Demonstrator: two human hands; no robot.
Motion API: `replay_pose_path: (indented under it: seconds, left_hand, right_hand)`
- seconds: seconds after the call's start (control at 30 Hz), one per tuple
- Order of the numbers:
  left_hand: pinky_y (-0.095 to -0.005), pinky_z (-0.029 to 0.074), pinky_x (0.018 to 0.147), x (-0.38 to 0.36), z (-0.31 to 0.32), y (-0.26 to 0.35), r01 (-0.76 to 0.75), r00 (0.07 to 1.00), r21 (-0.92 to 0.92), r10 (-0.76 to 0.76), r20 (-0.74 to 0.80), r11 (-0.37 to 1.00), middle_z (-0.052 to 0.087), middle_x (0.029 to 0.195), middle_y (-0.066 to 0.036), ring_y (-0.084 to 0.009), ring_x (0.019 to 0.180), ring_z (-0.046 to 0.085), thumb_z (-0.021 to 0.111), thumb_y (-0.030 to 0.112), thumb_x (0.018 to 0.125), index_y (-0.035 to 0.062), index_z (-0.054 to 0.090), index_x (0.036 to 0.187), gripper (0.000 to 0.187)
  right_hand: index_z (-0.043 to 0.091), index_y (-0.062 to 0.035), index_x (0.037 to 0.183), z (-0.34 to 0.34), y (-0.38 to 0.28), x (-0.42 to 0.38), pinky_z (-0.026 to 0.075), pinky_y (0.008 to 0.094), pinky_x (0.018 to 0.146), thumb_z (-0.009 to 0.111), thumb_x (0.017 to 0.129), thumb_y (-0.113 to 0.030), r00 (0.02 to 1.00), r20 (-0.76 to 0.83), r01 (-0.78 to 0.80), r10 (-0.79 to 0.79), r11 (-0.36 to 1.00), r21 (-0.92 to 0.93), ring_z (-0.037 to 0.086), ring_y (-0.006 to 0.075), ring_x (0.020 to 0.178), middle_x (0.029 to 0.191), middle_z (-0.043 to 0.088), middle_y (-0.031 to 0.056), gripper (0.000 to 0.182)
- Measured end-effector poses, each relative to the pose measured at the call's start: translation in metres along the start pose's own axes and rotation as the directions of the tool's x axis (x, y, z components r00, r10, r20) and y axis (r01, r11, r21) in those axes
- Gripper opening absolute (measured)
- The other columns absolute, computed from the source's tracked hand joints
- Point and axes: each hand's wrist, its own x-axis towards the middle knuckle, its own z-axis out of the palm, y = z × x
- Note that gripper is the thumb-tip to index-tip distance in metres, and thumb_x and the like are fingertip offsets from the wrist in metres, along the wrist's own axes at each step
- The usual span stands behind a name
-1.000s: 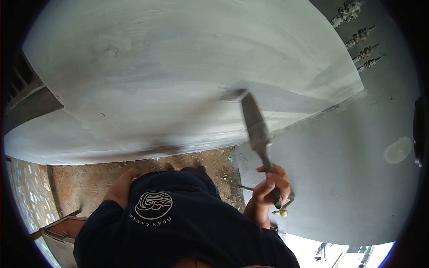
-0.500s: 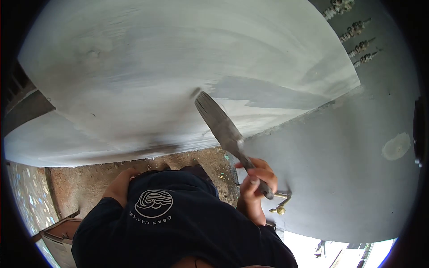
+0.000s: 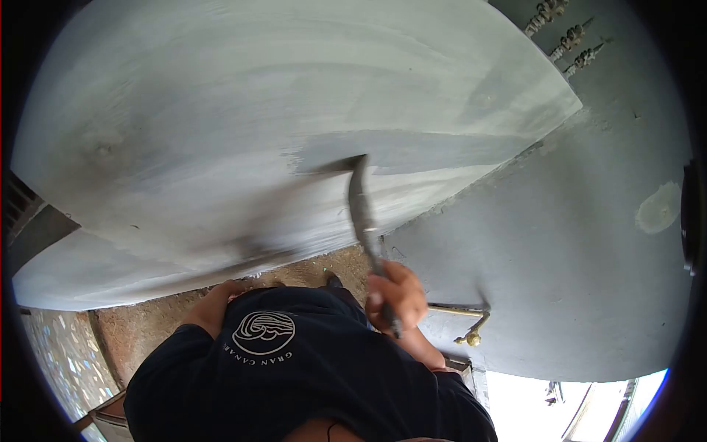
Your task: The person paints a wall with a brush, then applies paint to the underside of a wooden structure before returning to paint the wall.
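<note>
In my right hand (image 3: 398,296) is a long paintbrush (image 3: 359,202), its handle wrapped by my fingers. The brush is seen nearly edge-on and slightly bowed, with its tip at the pale wall (image 3: 213,96). Around the tip lies a darker grey, wet-looking patch (image 3: 434,149) with streaky edges. A dark shadow stretches down and left from the brush. My left hand (image 3: 230,289) rests low by my waist at the left; its fingers are mostly hidden, and I cannot make out whether they hold anything.
A grey wall (image 3: 545,243) meets the pale one at a corner on the right. From it sticks out a brass-coloured pipe fitting (image 3: 471,335). Knobbly hanging strands (image 3: 567,40) are at the upper right. Brown ground (image 3: 140,331) lies below, beside a mosaic-like surface (image 3: 62,353).
My right hand has moved left and the paintbrush has swung more upright, turning from its broad face to its edge. The view has shifted slightly. My left hand stays by my waist.
</note>
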Motion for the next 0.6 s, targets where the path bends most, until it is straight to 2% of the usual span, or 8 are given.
replay_pose_path:
  seconds: [0.07, 0.13, 0.23, 0.3, 0.4, 0.47, 0.57, 0.6]
  left_hand:
    - [-0.0454, 0.057, 0.07, -0.003, 0.001, 0.014, -0.004, 0.995, -0.062, -0.003, -0.101, 0.998, 0.073, 0.097, -0.02, -0.0314, 0.077, 0.071, 0.072, 0.038, 0.084, -0.0047, 0.073, 0.112, 0.051]
    - [-0.0436, 0.057, 0.074, 0.001, 0.0, 0.023, 0.016, 0.996, -0.025, -0.018, -0.093, 1.0, 0.074, 0.097, -0.019, -0.0297, 0.081, 0.071, 0.073, 0.04, 0.083, -0.0026, 0.073, 0.112, 0.052]
    - [-0.0424, 0.057, 0.079, 0.017, -0.003, 0.031, 0.006, 0.997, 0.096, 0.001, -0.073, 0.995, 0.076, 0.096, -0.019, -0.0298, 0.085, 0.072, 0.074, 0.042, 0.082, -0.0005, 0.074, 0.112, 0.052]
    - [-0.043, 0.057, 0.08, 0.009, -0.005, 0.038, -0.027, 0.998, 0.182, 0.037, -0.051, 0.983, 0.076, 0.094, -0.02, -0.0317, 0.085, 0.073, 0.073, 0.041, 0.082, -0.0005, 0.074, 0.112, 0.051]
    - [-0.0444, 0.056, 0.086, -0.026, -0.002, 0.054, 0.055, 0.998, -0.121, -0.056, -0.005, 0.991, 0.075, 0.105, -0.023, -0.0372, 0.095, 0.073, 0.07, 0.04, 0.083, -0.0019, 0.072, 0.113, 0.052]
    - [-0.0454, 0.055, 0.093, 0.022, 0.012, 0.022, -0.322, 0.945, 0.129, 0.327, -0.015, 0.938, 0.071, 0.118, -0.024, -0.0401, 0.108, 0.07, 0.068, 0.034, 0.086, -0.0016, 0.071, 0.116, 0.047]
    - [-0.0461, 0.053, 0.097, 0.101, 0.039, -0.007, -0.43, 0.886, 0.302, 0.462, -0.039, 0.851, 0.067, 0.127, -0.025, -0.0391, 0.116, 0.066, 0.069, 0.026, 0.088, 0.0022, 0.069, 0.123, 0.043]
    - [-0.0461, 0.053, 0.097, 0.112, 0.043, -0.01, -0.427, 0.887, 0.302, 0.459, -0.04, 0.852, 0.067, 0.127, -0.025, -0.0391, 0.116, 0.066, 0.069, 0.026, 0.088, 0.0022, 0.069, 0.123, 0.043]
  right_hand:
    - [0.065, 0.0015, 0.091, 0.004, 0.007, 0.012, 0.06, 0.0373, 0.065, 0.07, 0.094, -0.012, 0.996, 0.03, 0.076, -0.08, 0.99, 0.12, 0.073, 0.03, 0.074, 0.085, 0.072, 0.0217, 0.015]
    - [0.066, 0.0006, 0.09, 0.0, 0.005, 0.03, 0.061, 0.0378, 0.064, 0.076, 0.09, -0.01, 0.986, 0.122, 0.051, -0.118, 0.892, 0.449, 0.074, 0.0298, 0.073, 0.088, 0.073, 0.0237, 0.015]
    - [0.072, -0.0011, 0.097, -0.004, 0.019, 0.014, 0.062, 0.0393, 0.072, 0.083, 0.083, -0.016, 0.992, 0.125, -0.075, 0.005, 0.825, 0.561, 0.075, 0.0338, 0.084, 0.102, 0.072, 0.0249, 0.022]
    - [0.069, 0.0, 0.096, -0.007, 0.03, 0.004, 0.062, 0.0393, 0.072, 0.08, 0.087, -0.013, 0.997, 0.071, -0.053, 0.021, 0.869, 0.492, 0.075, 0.0333, 0.082, 0.095, 0.074, 0.0218, 0.018]
    - [0.064, 0.0007, 0.094, -0.026, 0.051, -0.009, 0.061, 0.0378, 0.072, 0.07, 0.093, -0.009, 0.965, -0.075, -0.245, 0.251, 0.966, 0.087, 0.075, 0.0315, 0.076, 0.081, 0.075, 0.0165, 0.011]
    - [0.063, 0.0008, 0.094, -0.037, 0.063, -0.012, 0.06, 0.0377, 0.073, 0.064, 0.096, -0.009, 0.943, -0.179, -0.3, 0.28, 0.949, -0.1, 0.075, 0.0303, 0.075, 0.077, 0.074, 0.0142, 0.01]
    - [0.062, 0.0009, 0.097, -0.056, 0.071, -0.02, 0.059, 0.0395, 0.077, 0.062, 0.097, -0.009, 0.928, -0.202, -0.353, 0.313, 0.911, -0.212, 0.074, 0.0301, 0.076, 0.075, 0.072, 0.0172, 0.01]
    - [0.062, 0.0009, 0.097, -0.061, 0.072, -0.023, 0.059, 0.0397, 0.075, 0.062, 0.097, -0.009, 0.911, -0.217, -0.378, 0.35, 0.92, -0.107, 0.073, 0.03, 0.076, 0.077, 0.072, 0.0182, 0.01]
